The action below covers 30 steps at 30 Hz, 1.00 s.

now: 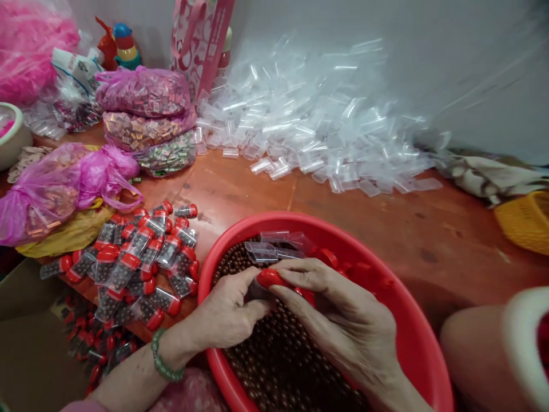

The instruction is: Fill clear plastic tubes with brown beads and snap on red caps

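Above a red basin [416,337] my two hands meet at a small clear plastic tube [254,292] with a red cap [270,278]. My left hand [227,312], with a green bead bracelet at the wrist, is closed around the tube. The fingers of my right hand [347,312] pinch the red cap at the tube's end. What fills this tube is mostly hidden by my fingers. Small dark brown beads [274,360] lie in the basin beneath my hands. Several clear tubes [261,252] rest on the beads at the far side, beside loose red caps [326,257].
Bead-filled, red-capped tubes [143,243] are heaped left of the basin, with more in a cardboard box [26,343]. Loose clear tubes [309,131] are piled against the wall. Pink plastic bags [143,94] stand behind left; a yellow basket [525,220] and white-rimmed container [517,332] are right.
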### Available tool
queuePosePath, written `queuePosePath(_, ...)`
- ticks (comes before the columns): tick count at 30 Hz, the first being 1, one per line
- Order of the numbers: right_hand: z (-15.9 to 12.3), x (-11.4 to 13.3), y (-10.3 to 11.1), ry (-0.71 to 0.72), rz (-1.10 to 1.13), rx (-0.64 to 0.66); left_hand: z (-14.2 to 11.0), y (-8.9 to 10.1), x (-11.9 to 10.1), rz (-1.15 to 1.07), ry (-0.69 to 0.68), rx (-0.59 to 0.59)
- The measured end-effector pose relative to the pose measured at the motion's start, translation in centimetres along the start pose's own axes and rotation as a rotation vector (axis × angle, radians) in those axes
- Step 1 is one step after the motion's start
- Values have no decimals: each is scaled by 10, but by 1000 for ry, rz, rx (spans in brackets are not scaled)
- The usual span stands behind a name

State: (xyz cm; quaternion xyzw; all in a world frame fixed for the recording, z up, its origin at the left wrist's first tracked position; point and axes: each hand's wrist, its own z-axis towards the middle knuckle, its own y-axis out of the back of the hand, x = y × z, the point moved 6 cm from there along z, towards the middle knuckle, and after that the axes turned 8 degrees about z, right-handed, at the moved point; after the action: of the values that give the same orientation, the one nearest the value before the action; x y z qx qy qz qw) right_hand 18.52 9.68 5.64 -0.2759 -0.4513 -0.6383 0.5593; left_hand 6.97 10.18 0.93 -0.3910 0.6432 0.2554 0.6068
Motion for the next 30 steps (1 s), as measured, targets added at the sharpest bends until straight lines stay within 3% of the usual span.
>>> queuePosePath(5, -1, -3, -1, -43, 23, -11, 1, -2, -3, 40, -4, 43)
queuePosePath(10, -1, -3, -2, -57, -20, -34, 3, -3, 1, -136, 81, 54)
queuePosePath(17, 2, -5, 3, -65, -105, 117, 0, -1, 10, 2, 176, 47)
queuePosePath(22, 0, -3, 4, -73, -108, 200, -3, -2, 14, 116, 168, 91)
queuePosePath(26, -2, 7, -1, 17, -232, 249, -3, -4, 17, 15, 223, 101)
queuePosePath(30, -9, 14, -12, 182, -487, 307, -1, -7, 13, -200, 192, 117)
